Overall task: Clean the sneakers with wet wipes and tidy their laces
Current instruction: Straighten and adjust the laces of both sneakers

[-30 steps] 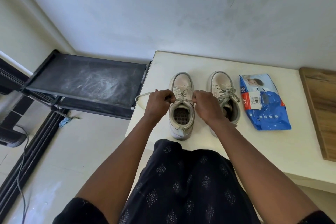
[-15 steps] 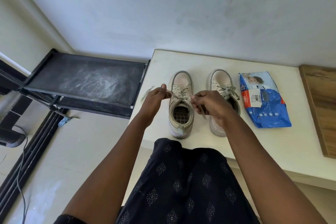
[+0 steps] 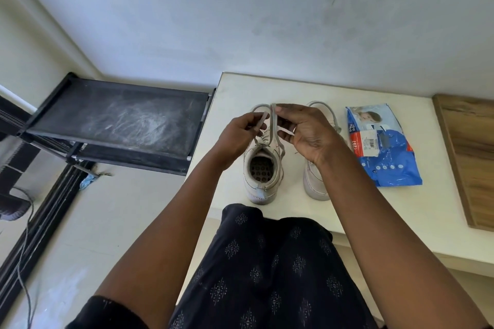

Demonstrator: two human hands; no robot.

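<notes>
Here, we are looking down as two hands are working the lace (image 3: 273, 127) of the left sneaker (image 3: 260, 192). It is standing on the white desk (image 3: 235, 93) directly below the hands, heel toward the person and toe toward the wall (image 3: 267, 21), so its long axis is running straight away from us.

The right hand (image 3: 310, 133) is pinching an upright loop of that lace between thumb and fingertip, with another strand lying across its fingers. The left hand (image 3: 238, 139) is pinching a free strand just to the left of the loop, and the two grips are sitting close together without touching. Both are hovering above the front half of the sneaker, with the lace rising up to them, and neither hand is plainly the nearer.

We are judging that a bow is being formed, and that the coming move is turning on the free strand passing from the left around the loop's base.

The right sneaker (image 3: 316, 187) is standing just beside the left one, partly hidden by the right hand, so we are unable to tell how its lace is lying. The wet wipes pack (image 3: 387, 157) is lying on the desk further right, apart from both shoes.
</notes>
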